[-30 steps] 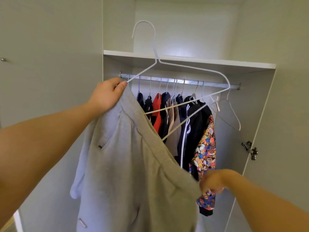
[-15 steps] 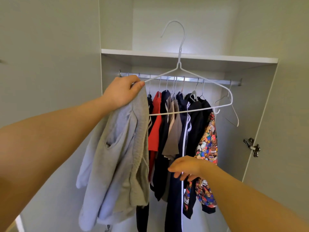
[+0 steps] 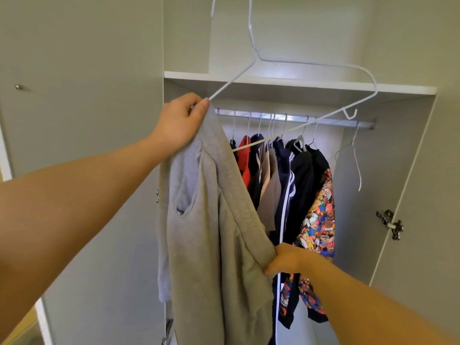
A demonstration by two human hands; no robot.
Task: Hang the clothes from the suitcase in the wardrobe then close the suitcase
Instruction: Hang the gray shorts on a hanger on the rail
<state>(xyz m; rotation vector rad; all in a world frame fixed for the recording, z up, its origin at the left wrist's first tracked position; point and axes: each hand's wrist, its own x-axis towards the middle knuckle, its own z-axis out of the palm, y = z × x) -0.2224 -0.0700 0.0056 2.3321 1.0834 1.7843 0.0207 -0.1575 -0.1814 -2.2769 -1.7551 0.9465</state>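
A white wire hanger [image 3: 308, 63] is raised in front of the open wardrobe, its hook up near the top edge of the view. My left hand [image 3: 178, 122] pinches the hanger's left end together with the top of grey sweatpants [image 3: 214, 245] that drape down from it. My right hand [image 3: 286, 260] grips the grey fabric lower down at its right edge. The suitcase is out of view.
The wardrobe rail [image 3: 293, 118] carries several hung garments, red, navy, beige, black and a patterned one [image 3: 319, 220]. An empty white hanger [image 3: 354, 160] hangs at the rail's right end. A shelf [image 3: 298, 83] sits above the rail. Open doors with hinges [image 3: 389, 224] flank the wardrobe.
My right hand moved from open beside the hanging clothes onto the sweatpants' right edge and took hold. The hanger has risen and tilted, its right end now higher.
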